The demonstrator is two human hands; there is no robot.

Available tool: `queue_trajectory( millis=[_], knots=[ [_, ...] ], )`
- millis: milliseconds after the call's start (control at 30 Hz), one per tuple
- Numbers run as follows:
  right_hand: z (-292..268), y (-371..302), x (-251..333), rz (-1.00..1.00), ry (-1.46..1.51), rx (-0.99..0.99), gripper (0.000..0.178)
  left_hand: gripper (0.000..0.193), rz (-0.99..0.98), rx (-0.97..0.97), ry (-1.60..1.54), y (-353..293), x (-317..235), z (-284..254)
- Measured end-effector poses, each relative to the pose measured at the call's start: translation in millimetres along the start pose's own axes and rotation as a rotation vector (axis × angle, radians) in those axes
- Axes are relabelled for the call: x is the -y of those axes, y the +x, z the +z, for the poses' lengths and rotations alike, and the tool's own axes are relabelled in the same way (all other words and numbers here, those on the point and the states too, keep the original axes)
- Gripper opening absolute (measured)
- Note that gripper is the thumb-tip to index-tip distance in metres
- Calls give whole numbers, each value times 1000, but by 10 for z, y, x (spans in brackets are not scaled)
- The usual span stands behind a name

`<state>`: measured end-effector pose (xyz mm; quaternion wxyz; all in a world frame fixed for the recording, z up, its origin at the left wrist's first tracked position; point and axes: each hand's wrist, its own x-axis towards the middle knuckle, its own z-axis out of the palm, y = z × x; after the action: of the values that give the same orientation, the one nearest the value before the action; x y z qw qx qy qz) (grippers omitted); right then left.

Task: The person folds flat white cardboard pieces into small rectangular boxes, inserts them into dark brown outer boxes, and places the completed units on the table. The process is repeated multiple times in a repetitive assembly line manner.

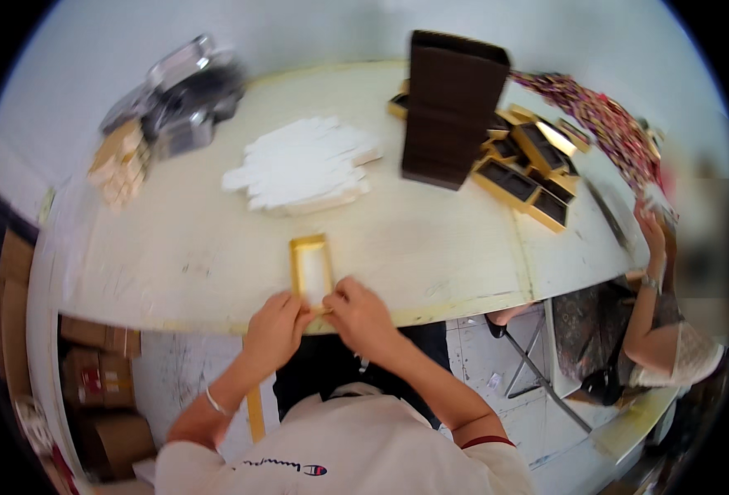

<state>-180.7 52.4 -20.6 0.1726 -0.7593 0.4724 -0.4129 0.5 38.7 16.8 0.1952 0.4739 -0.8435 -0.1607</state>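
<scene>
A small rectangular box with gold sides and a white inside [309, 264] lies at the table's near edge. Both hands are at its near end. My left hand [278, 323] pinches the near left corner with bent fingers. On the near right corner, the fingers of my right hand [359, 312] are closed too. Beyond the box lies a pile of flat white card blanks [302, 165]. A tall dark brown box [448, 111] stands to its right, beside a heap of gold boxes with dark inserts [537, 165].
Clear plastic trays [184, 99] and a stack of cream-coloured pieces [120, 162] sit at the far left. Many coloured strips [603, 124] lie at the far right, where a co-worker's hand [651, 231] reaches in. Cardboard boxes [100, 375] are stored below the table's left side.
</scene>
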Motion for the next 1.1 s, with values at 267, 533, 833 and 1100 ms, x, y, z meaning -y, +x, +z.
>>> queue_trajectory(
  millis=[267, 533, 833, 1100],
  knots=[
    [-73, 112, 14, -56, -164, 149, 10, 9, -71, -58, 121, 2, -148, 123],
    [-105, 20, -34, -85, -218, 81, 8, 9, -122, -116, -6, -24, -173, 172],
    [-149, 65, -129, 7, -161, 293, 23, 26, 28, -112, -172, 60, 15, 204],
    [-2078, 1312, 33, -285, -687, -499, 33, 36, 43, -182, -52, -25, -162, 87]
  ],
)
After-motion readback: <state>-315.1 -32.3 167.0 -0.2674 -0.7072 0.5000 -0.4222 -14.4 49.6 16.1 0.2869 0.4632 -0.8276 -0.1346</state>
